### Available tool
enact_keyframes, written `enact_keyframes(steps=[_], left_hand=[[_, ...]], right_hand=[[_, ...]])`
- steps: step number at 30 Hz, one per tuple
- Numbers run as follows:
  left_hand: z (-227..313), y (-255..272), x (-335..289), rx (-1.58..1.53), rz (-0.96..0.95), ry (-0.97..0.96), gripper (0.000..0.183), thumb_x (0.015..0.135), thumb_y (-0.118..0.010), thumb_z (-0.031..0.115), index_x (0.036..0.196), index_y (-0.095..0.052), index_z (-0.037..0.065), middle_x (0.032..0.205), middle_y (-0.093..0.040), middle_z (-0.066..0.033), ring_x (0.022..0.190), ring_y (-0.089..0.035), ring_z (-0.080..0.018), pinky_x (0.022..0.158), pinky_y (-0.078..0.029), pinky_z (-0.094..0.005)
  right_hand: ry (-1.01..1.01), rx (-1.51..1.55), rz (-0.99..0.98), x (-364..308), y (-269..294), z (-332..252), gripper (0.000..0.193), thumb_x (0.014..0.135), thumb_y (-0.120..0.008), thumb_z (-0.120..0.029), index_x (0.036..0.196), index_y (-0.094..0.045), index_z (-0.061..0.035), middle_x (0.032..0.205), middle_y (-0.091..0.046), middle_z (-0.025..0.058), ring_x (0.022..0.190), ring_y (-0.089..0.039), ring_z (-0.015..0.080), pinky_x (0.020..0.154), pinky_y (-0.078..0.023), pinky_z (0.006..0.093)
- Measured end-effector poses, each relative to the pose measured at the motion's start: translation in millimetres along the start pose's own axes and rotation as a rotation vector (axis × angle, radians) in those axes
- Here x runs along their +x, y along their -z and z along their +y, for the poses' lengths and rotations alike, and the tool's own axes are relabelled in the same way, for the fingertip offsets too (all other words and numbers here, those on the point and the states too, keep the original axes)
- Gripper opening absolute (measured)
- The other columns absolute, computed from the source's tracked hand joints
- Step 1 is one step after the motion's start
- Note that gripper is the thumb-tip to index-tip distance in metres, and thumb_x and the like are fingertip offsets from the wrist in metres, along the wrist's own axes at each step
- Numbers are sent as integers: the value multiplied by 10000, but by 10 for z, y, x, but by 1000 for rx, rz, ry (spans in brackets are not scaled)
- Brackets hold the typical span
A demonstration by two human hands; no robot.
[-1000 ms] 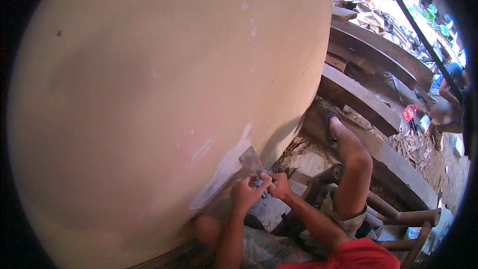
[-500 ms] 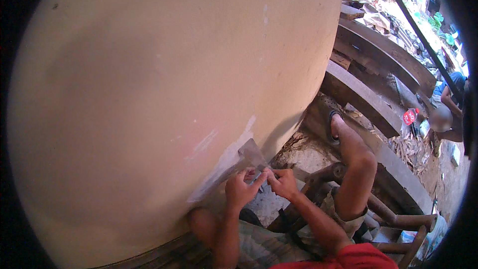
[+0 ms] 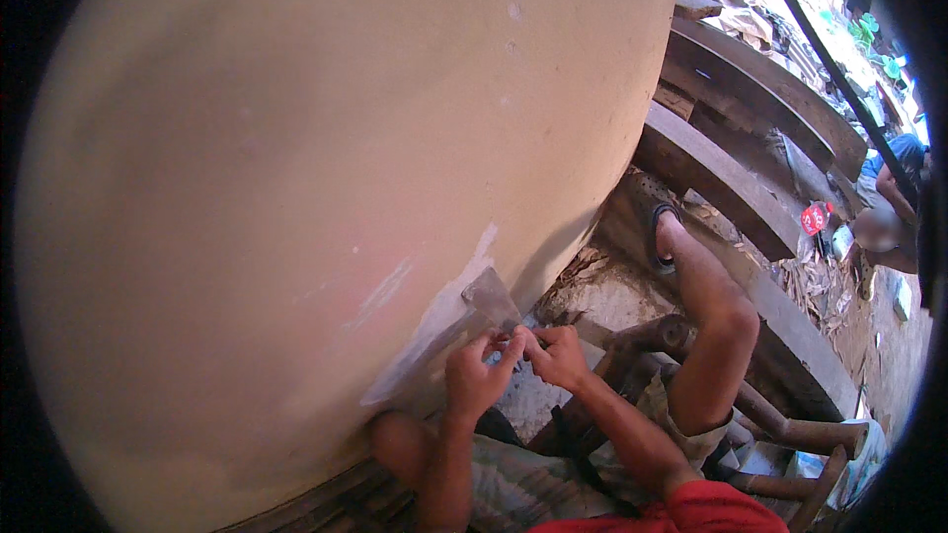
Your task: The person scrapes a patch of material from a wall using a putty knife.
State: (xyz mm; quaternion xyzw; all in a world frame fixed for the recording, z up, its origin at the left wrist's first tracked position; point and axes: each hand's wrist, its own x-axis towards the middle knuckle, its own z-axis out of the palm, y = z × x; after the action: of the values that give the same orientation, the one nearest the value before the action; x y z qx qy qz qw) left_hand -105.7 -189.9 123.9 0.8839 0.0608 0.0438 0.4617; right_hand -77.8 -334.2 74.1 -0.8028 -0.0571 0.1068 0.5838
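A flat metal putty knife (image 3: 492,298) points up and left, its blade over a pale patch of filler (image 3: 425,336) low on the cream wall (image 3: 296,188). My right hand (image 3: 561,357) is closed around the handle end. Right beside it, my left hand (image 3: 476,377) has thumb and fingers pinched together where the blade meets the handle; what lies between them is hidden. The two thumbs nearly touch. A darker shape along the blade's lower left may be shadow or a second blade; I cannot tell.
Long beams (image 3: 726,178) are stacked to the right of the wall. Rusty pipes (image 3: 800,434) lie by my bent leg (image 3: 716,326). A person in blue (image 3: 904,163) is at the far right, near a red round object (image 3: 817,218). Debris litters the ground.
The view has shifted slightly, so the wall marks sit a little left. Both hands and the putty knife have moved slightly left, with the same hold.
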Motion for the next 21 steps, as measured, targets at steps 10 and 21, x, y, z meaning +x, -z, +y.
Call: enact_keyframes(steps=[10,21], left_hand=[[-26,0,27,-441,63,-28,217,879,-593,167,824,-630,-39,726,-645,-68,681,-592,-100,637,-466,-257],[-142,-115,110,-322,192,78,222,857,-619,143,730,-621,-39,638,-623,-92,598,-564,-92,549,-443,-281]], right_hand=[[-16,210,22,55,-48,-378,451,876,-565,-384,702,-636,27,461,-511,109,434,-469,131,460,-409,336],[-132,213,55,-136,-432,83,455,889,-528,-421,746,-645,-5,515,-539,130,447,-531,147,461,-429,320]])
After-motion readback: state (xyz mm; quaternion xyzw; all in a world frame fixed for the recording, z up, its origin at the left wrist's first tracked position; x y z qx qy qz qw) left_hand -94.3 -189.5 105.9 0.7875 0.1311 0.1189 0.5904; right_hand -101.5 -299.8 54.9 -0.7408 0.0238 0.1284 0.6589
